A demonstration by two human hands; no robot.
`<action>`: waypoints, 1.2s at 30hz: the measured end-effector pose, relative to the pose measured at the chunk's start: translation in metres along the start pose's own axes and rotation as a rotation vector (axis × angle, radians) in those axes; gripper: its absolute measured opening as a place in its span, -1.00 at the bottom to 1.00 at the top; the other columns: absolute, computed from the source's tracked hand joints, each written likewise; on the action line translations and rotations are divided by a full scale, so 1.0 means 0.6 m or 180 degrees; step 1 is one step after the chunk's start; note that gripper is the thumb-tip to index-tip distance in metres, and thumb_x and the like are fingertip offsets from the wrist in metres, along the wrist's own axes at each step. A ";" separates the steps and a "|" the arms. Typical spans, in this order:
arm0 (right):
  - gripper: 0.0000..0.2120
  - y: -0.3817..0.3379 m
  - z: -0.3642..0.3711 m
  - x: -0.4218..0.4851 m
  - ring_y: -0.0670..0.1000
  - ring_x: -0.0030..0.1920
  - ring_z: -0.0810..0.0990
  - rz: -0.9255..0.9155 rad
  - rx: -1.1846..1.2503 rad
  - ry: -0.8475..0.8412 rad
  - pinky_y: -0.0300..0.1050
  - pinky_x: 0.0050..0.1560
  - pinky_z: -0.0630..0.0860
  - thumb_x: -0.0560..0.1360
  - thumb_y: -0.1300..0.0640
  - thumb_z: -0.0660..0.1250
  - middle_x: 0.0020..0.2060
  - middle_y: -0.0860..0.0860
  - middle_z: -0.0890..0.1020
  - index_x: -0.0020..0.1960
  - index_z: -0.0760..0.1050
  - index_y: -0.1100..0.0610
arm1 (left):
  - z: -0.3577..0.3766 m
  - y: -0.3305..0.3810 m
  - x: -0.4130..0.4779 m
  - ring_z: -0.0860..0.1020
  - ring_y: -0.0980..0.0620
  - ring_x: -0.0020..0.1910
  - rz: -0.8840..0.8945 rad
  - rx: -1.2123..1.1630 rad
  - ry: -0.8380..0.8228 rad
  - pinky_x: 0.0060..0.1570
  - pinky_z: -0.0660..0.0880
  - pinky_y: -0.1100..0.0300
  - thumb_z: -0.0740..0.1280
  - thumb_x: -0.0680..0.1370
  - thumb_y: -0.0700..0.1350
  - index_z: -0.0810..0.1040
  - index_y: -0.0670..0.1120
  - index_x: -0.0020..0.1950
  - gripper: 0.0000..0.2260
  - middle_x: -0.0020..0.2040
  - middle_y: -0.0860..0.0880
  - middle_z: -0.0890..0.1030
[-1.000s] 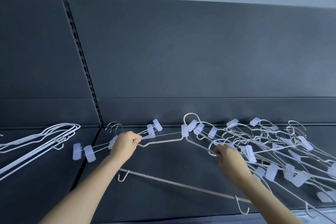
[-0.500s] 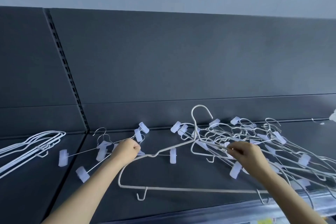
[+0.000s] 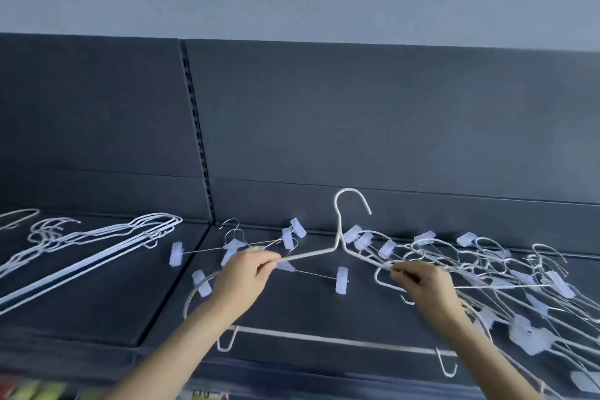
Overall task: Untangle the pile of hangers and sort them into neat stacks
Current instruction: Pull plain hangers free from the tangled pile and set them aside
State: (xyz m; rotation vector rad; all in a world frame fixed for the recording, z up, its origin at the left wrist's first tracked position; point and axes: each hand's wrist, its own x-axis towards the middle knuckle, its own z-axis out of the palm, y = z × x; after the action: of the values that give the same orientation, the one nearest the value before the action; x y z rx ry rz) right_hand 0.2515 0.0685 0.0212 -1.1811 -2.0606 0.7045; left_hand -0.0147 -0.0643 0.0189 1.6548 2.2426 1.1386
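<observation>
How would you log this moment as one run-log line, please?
white hanger: hook up, right arm in tangled pile | left grip: holds left arm | right grip: pinches right arm | sorted stack: far left

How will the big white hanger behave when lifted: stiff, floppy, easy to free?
Probably stiff: the big white hanger holds its shape between left hand and right hand. Likely light: thin rod. May snag where it enters the tangled pile.

Arms reach forward; left hand (image 3: pixel 246 276), right hand (image 3: pixel 422 286) each pinch white hanger (image 3: pixel 308 255).
</observation>
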 end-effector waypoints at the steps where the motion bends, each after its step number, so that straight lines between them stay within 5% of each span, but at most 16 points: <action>1: -0.94 -0.011 0.014 0.001 -0.19 -0.21 0.54 -0.0075 0.0016 -0.0056 -0.40 -0.22 0.38 0.39 0.26 0.41 -0.43 -0.18 0.59 -0.24 0.63 0.14 | -0.014 -0.011 -0.011 0.51 0.26 -0.20 -0.0062 0.0043 0.0070 -0.16 0.44 0.26 0.30 0.52 -0.20 0.66 -0.04 -0.02 -0.84 -0.26 0.15 0.55; 5: -0.79 -0.072 0.074 0.004 -0.24 -0.27 0.51 -0.0322 0.0096 -0.0367 -0.41 -0.25 0.38 0.41 0.24 0.39 -0.44 -0.28 0.59 -0.30 0.54 -0.04 | -0.084 -0.053 -0.055 0.51 0.18 -0.25 -0.0293 0.0212 0.0320 -0.13 0.46 0.26 0.30 0.52 -0.18 0.65 -0.05 0.01 -0.84 -0.27 0.14 0.54; 8: -0.67 -0.133 0.125 0.008 -0.15 -0.29 0.56 -0.0430 0.0274 -0.0511 -0.42 -0.24 0.38 0.41 0.25 0.39 -0.42 -0.12 0.60 -0.35 0.45 -0.15 | -0.145 -0.091 -0.081 0.55 0.08 -0.23 -0.0350 0.0376 0.0544 -0.12 0.48 0.18 0.27 0.53 -0.22 0.65 -0.09 -0.06 -0.85 -0.22 0.02 0.62; 13: -0.88 -0.248 0.234 0.022 -0.13 -0.31 0.57 -0.0807 0.0173 -0.0694 -0.34 -0.24 0.41 0.45 0.31 0.29 -0.36 0.03 0.63 -0.20 0.59 0.20 | -0.266 -0.172 -0.116 0.57 -0.06 -0.16 -0.0548 0.0514 0.0776 -0.08 0.51 0.02 0.24 0.54 -0.16 0.64 -0.05 0.00 -0.82 -0.16 -0.09 0.63; 17: -0.84 -0.358 0.354 0.030 -0.03 -0.25 0.51 -0.1122 0.0072 -0.0771 -0.21 -0.19 0.35 0.48 0.29 0.25 -0.29 -0.04 0.59 -0.09 0.61 0.16 | -0.377 -0.269 -0.141 0.60 -0.05 -0.15 -0.0739 0.0620 0.1009 -0.06 0.53 0.03 0.18 0.48 0.01 0.65 -0.05 -0.03 -0.71 -0.15 -0.09 0.66; 25: -0.80 -0.591 0.647 0.023 0.15 -0.01 0.61 -0.1555 0.0079 -0.0989 -0.11 0.01 0.44 0.47 0.33 0.27 -0.06 0.14 0.66 0.02 0.61 0.19 | -0.602 -0.536 -0.187 0.62 -0.05 -0.08 -0.1146 0.0726 0.1284 0.03 0.54 0.09 0.30 0.51 -0.26 0.65 -0.14 0.03 -0.82 -0.09 -0.10 0.67; 32: -0.59 -0.756 0.811 0.018 0.09 0.31 0.42 -0.1938 -0.0130 -0.1179 -0.24 0.31 0.26 0.46 0.35 0.21 0.32 0.08 0.43 0.31 0.40 0.20 | -0.767 -0.733 -0.201 0.61 -0.10 0.02 -0.1687 0.0567 0.1769 0.15 0.50 0.04 0.31 0.49 -0.33 0.64 -0.25 0.02 -0.84 -0.01 -0.20 0.67; 36: -0.61 -0.781 0.861 0.032 0.05 0.27 0.45 -0.1860 -0.0222 -0.1330 -0.22 0.26 0.31 0.47 0.32 0.21 0.29 0.06 0.46 0.29 0.42 0.20 | -0.826 -0.824 -0.201 0.60 -0.18 0.04 -0.2242 0.0241 0.2082 0.15 0.50 -0.02 0.28 0.49 -0.37 0.62 -0.31 0.01 -0.84 -0.01 -0.26 0.65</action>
State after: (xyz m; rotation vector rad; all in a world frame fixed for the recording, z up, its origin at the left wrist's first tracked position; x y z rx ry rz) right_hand -0.3960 -0.1914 0.0300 -0.4264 -2.6204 0.6232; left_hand -0.6000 -0.4672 0.0179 0.3876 2.8866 1.5034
